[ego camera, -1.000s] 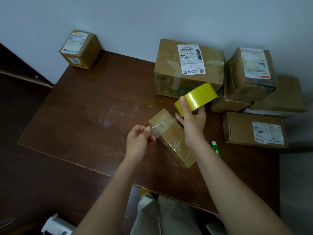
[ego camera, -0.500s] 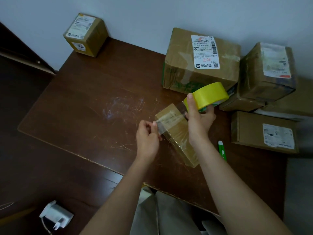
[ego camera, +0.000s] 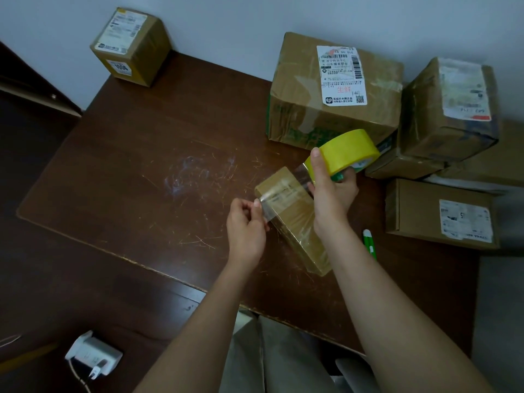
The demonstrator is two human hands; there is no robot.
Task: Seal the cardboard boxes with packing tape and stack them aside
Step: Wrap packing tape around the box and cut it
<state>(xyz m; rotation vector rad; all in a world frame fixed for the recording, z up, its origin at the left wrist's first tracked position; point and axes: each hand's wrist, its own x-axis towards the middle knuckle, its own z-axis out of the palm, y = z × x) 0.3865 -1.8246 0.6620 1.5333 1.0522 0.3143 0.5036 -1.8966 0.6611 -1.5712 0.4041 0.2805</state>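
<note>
Pinching the clear tape end [ego camera: 265,207], the left hand [ego camera: 246,225] stretches it from the yellow tape roll [ego camera: 344,151], gripped by the right hand [ego camera: 333,191].

Both hold the strip over a small box [ego camera: 292,219] lying on the brown table [ego camera: 158,171]. Best keep it taut and centred over the seam before pressing down. Beyond, more cardboard boxes [ego camera: 334,89] stand against the wall.
</note>
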